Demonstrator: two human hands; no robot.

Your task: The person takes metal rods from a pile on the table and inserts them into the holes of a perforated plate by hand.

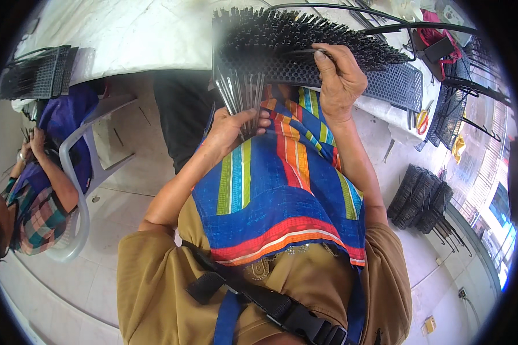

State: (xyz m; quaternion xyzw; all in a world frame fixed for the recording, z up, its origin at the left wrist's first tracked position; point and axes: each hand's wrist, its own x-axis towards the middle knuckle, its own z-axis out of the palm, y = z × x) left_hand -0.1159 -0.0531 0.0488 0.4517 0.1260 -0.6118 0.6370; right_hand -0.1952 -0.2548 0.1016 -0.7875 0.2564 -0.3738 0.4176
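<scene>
My left hand [236,125] is closed round a fanned bunch of thin, shiny metal rods [230,92], held above my lap. Over the table's edge, my right hand [344,83] pinches what looks like a thin dark rod [299,53] between thumb and fingers. Right behind it is a long black rack of perforated metal [388,86], packed with dark upright rods [288,34] that look like bristles. The rods near its left end are blurred. A blue cloth with colourful stripes [265,195] covers my lap.
The white-covered table [138,46] bears the rack. Scissors [423,119] with orange-yellow handles are at its right edge, near black mesh baskets [446,118]. Black bundles [420,198] stand on the floor at right. At left, a co-worker [40,190] sits on a plastic chair [75,172] by another rack [37,75].
</scene>
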